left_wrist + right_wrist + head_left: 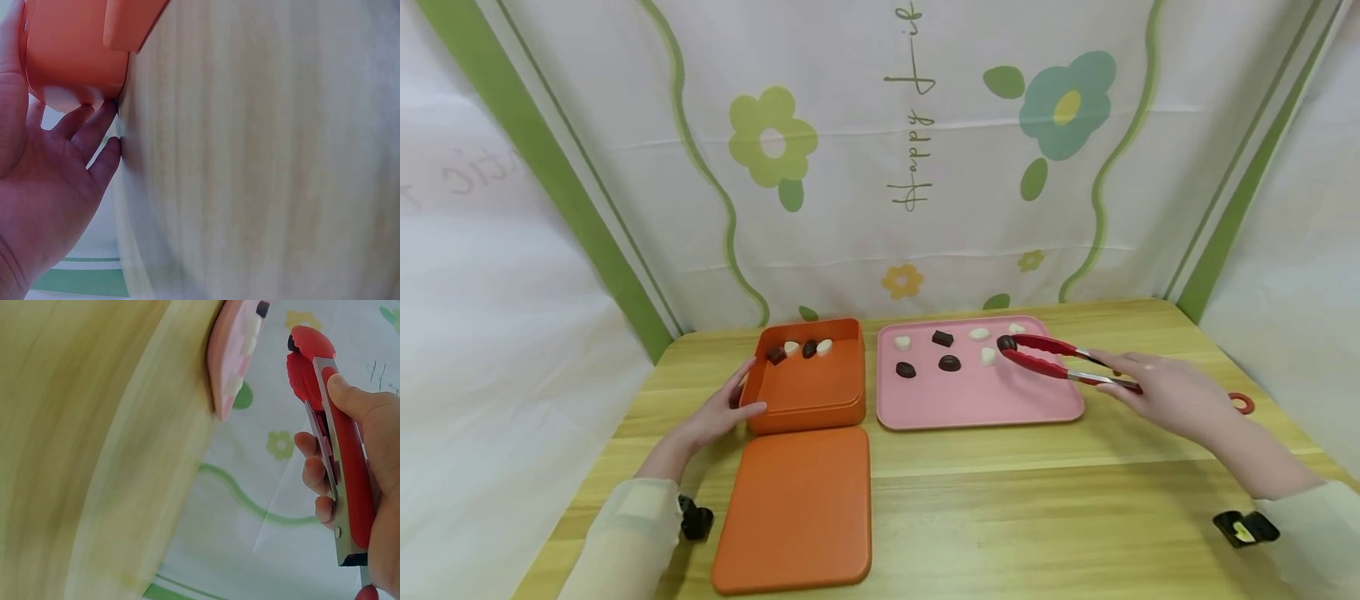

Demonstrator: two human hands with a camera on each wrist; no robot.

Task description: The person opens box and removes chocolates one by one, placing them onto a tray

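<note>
My right hand (1176,392) grips a pair of red-tipped metal tongs (1045,354), whose tips pinch a dark chocolate (1007,343) above the pink tray's right part. In the right wrist view the tongs (344,456) lie between thumb and curled fingers. On the pink tray (977,408) sit several dark and white chocolates, among them a dark oval one (950,363) and a white one (902,342). My left hand (718,412) rests against the orange box (808,387), thumb at its front left corner, fingers along its left side. Several chocolates lie along the box's back.
An orange lid (797,512) lies flat in front of the box on the wooden table (1000,517). Behind the table hangs a white flowered curtain (850,208), with more fabric at both sides. The box and tray stand side by side, a narrow gap between them.
</note>
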